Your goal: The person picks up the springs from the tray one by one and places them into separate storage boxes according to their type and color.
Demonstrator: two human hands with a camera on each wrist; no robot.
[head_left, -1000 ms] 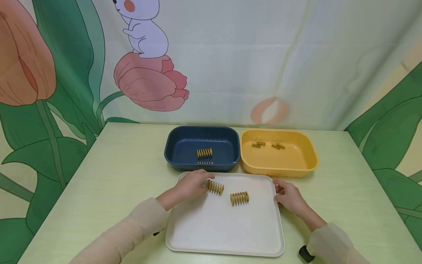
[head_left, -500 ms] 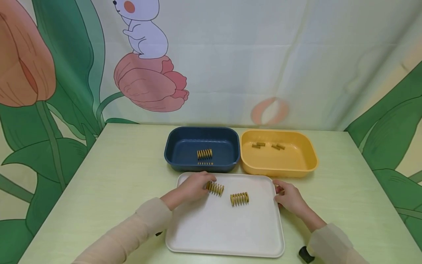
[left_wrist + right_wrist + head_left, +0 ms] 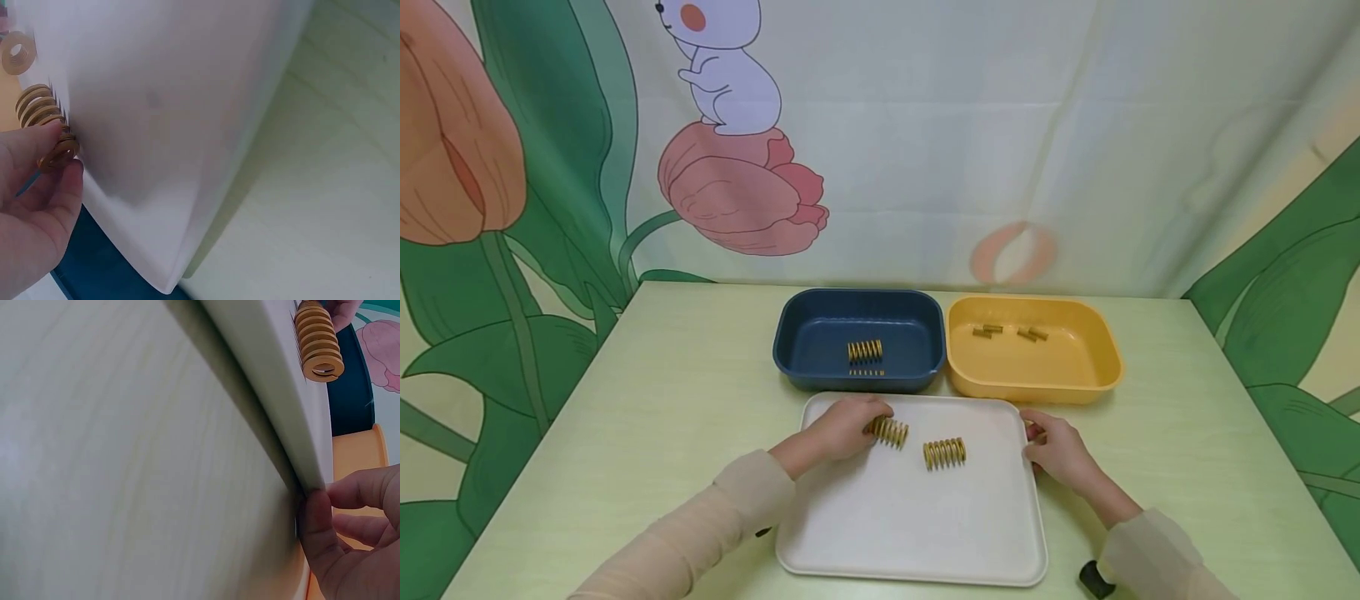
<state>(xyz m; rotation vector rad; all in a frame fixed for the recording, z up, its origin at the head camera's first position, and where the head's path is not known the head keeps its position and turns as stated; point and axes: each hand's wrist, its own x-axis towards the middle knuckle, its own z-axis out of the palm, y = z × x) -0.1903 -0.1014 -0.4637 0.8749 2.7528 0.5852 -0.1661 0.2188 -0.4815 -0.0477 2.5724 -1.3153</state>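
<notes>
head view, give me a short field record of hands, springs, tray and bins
left hand: grips one end of a large yellow spring on the white tray
right hand: holds the tray's right edge
second large spring: lies loose mid-tray
blue bin: one large spring
yellow bin: several small springs
</notes>
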